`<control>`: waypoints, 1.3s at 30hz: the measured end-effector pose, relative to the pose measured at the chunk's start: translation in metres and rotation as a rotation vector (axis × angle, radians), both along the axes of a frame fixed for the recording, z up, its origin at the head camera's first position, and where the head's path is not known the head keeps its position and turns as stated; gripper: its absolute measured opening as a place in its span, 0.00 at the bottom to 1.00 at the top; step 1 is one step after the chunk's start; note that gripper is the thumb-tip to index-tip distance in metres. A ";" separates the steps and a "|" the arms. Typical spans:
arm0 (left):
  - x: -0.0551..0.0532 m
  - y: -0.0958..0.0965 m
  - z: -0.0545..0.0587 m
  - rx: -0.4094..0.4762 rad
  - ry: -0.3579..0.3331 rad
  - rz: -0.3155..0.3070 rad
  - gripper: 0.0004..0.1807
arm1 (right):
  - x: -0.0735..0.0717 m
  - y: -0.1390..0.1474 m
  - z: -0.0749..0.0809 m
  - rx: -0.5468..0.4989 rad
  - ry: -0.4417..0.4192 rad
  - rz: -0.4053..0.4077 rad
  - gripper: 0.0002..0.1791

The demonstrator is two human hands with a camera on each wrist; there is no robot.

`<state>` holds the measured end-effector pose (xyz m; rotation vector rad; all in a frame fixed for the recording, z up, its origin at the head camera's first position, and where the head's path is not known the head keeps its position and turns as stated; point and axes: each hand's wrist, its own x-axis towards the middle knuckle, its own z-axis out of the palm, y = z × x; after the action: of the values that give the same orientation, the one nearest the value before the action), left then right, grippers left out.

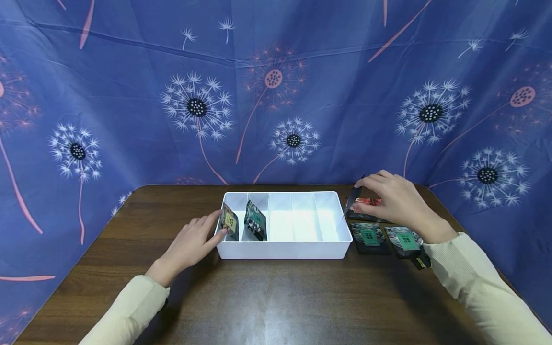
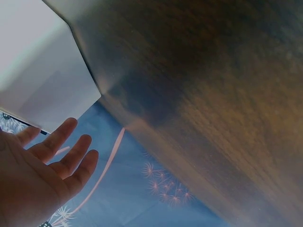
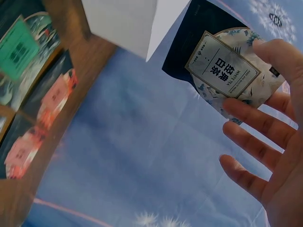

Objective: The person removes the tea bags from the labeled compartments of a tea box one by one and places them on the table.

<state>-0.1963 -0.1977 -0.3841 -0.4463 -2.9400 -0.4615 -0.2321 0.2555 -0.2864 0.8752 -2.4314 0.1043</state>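
My right hand pinches a tea sachet between thumb and fingertips, its label reading "WHITE TEA". Held tilted, the sachet hangs at the right end of a white divided tray. At the tray's left end my left hand rests with relaxed fingers, thumb and index fingertips right at the rim. Beside those fingertips a sachet with a yellow label leans in the leftmost compartment. One with a green label leans in the second. In the left wrist view, the left fingers extend below the tray's outer wall.
Right of the tray lie more sachets: red ones at the back, a green-labelled one in front, and another near the right wrist. A dark sachet with yellow peeks out by the sleeve. A blue dandelion-print cloth hangs behind the wooden table.
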 end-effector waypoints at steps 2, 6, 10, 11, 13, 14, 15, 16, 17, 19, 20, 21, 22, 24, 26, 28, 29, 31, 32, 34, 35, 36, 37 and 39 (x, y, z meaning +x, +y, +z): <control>0.000 0.000 0.000 0.000 0.005 -0.001 0.36 | 0.001 0.006 0.001 -0.004 0.003 -0.006 0.22; -0.001 0.000 0.000 0.002 0.011 -0.005 0.35 | 0.002 0.015 0.002 -0.014 0.020 -0.011 0.21; -0.001 0.000 0.000 0.005 0.013 -0.005 0.35 | 0.004 0.023 -0.001 -0.009 0.033 -0.022 0.21; -0.001 0.000 -0.001 0.004 0.014 -0.005 0.35 | 0.005 0.025 -0.002 -0.005 0.031 -0.027 0.21; -0.001 0.000 -0.001 0.004 0.017 -0.005 0.36 | 0.006 0.029 -0.005 0.007 0.016 -0.047 0.21; -0.001 0.000 -0.001 0.003 0.017 -0.006 0.35 | 0.007 0.031 -0.006 0.012 0.005 -0.059 0.20; -0.002 0.000 -0.001 0.003 0.017 -0.007 0.35 | 0.008 0.033 -0.008 0.018 -0.004 -0.062 0.20; -0.002 0.000 -0.001 0.004 0.016 -0.007 0.35 | 0.008 0.034 -0.009 0.021 -0.017 -0.065 0.20; -0.002 0.000 0.000 0.003 0.014 -0.007 0.35 | 0.009 0.035 -0.010 0.025 -0.027 -0.067 0.20; -0.002 0.001 0.000 0.004 0.010 -0.007 0.35 | 0.011 0.038 -0.014 0.031 -0.034 -0.062 0.20; -0.002 0.001 0.000 0.005 0.009 -0.007 0.35 | 0.011 0.038 -0.015 0.032 -0.036 -0.054 0.19; -0.002 0.001 0.000 0.005 0.008 -0.007 0.36 | 0.012 0.039 -0.017 0.033 -0.035 -0.045 0.19; -0.002 0.001 0.000 0.005 0.008 -0.006 0.36 | 0.013 0.039 -0.019 0.035 -0.033 -0.040 0.19; -0.001 0.001 0.000 0.004 0.008 -0.006 0.36 | 0.013 0.039 -0.022 0.041 -0.032 -0.026 0.19; -0.001 0.001 0.000 0.003 0.008 -0.004 0.36 | 0.014 0.040 -0.026 0.053 -0.040 -0.016 0.19; -0.001 0.001 0.000 0.004 0.005 -0.003 0.36 | 0.016 0.039 -0.029 0.071 -0.046 -0.013 0.19; -0.001 0.001 0.000 0.005 0.002 -0.001 0.36 | 0.016 0.039 -0.031 0.081 -0.052 -0.014 0.20; -0.001 0.001 0.000 0.007 -0.001 0.002 0.36 | 0.018 0.039 -0.034 0.102 -0.061 -0.016 0.19; -0.001 0.001 0.000 0.009 -0.003 0.003 0.36 | 0.019 0.038 -0.035 0.110 -0.069 -0.015 0.19; -0.001 0.000 0.000 0.010 -0.005 0.004 0.36 | 0.020 0.038 -0.037 0.123 -0.081 -0.010 0.19; -0.001 0.000 0.000 0.010 -0.006 0.005 0.35 | 0.020 0.038 -0.038 0.127 -0.093 -0.005 0.19; -0.001 0.000 0.000 0.010 -0.007 0.005 0.35 | 0.021 0.037 -0.039 0.129 -0.098 0.002 0.18; -0.001 0.000 0.000 0.012 -0.007 0.006 0.35 | 0.022 0.037 -0.039 0.131 -0.103 0.008 0.18; -0.001 0.000 0.000 0.014 -0.008 0.006 0.35 | 0.023 0.037 -0.040 0.137 -0.111 0.019 0.17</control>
<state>-0.1973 -0.1980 -0.3838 -0.4353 -2.9435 -0.4835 -0.2094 0.2922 -0.3268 0.9768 -2.5576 -0.0067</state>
